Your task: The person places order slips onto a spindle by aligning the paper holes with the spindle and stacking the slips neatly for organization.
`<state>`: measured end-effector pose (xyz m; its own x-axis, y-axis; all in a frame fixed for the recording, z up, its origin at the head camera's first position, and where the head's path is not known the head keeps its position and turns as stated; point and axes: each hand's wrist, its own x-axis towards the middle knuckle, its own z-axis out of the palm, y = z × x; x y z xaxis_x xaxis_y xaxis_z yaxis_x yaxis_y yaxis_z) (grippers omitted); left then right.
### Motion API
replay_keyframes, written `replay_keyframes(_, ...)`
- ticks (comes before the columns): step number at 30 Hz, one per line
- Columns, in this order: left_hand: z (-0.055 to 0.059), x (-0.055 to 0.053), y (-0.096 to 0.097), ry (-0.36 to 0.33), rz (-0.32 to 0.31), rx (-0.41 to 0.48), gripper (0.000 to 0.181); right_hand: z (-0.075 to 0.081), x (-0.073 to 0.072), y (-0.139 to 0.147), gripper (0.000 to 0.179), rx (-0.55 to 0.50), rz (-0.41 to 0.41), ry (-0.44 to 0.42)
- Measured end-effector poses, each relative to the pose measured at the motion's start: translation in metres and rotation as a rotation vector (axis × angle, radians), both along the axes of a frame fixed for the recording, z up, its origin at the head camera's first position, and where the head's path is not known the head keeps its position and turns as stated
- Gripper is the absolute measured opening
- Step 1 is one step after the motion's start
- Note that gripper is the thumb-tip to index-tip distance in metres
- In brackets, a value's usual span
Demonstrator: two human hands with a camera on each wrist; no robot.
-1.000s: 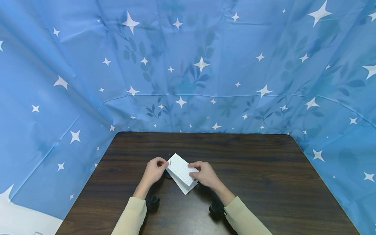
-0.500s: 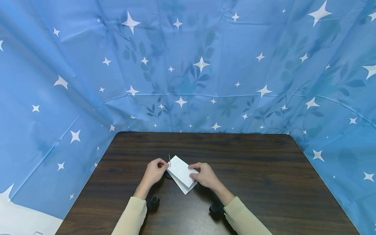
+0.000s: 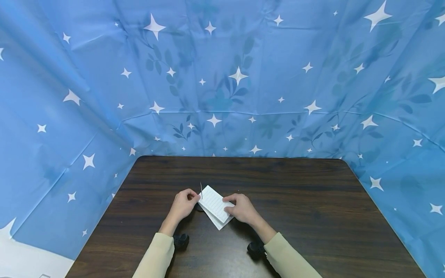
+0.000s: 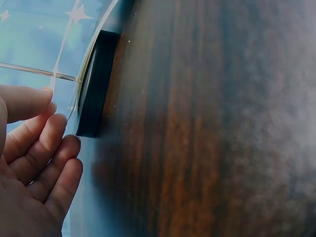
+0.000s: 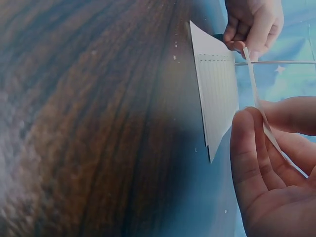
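Note:
A white lined sheet (image 3: 213, 201) is held between both hands, its far left corner around the thin metal rod of a bill spike (image 3: 201, 189). My left hand (image 3: 182, 204) pinches that corner beside the rod. The opposite edge is gripped between thumb and fingers of my right hand (image 3: 242, 208). Below it, more lined sheets (image 5: 217, 94) lie on the spike, tilted in the right wrist view. The spike's black base (image 4: 98, 89) shows in the left wrist view; the papers mostly cover it in the head view.
The dark wood table (image 3: 295, 193) extends around the hands. A blue curtain (image 3: 222, 92) with white stars hangs behind and beside it. Black wrist cameras, such as the left one (image 3: 181, 241), sit under both wrists.
The held sheet has come down a little along the rod, closer to the sheets below. Both hands have lowered slightly with it, keeping their grip.

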<state>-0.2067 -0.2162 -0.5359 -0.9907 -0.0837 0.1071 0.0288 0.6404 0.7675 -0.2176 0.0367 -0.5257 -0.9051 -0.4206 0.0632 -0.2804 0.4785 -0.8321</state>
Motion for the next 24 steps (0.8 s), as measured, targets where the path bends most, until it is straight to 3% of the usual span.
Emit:
replay_keyframes(14,-0.004,0.001,0.000,0.042,-0.018,-0.054,0.011,-0.006,-0.001,-0.001,0.029,0.025,0.016,0.034)
replay_keyframes(24,-0.003,0.001,0.002,0.011,-0.032,-0.078,0.011,-0.012,-0.002,-0.001,0.029,0.077,0.019,0.054)
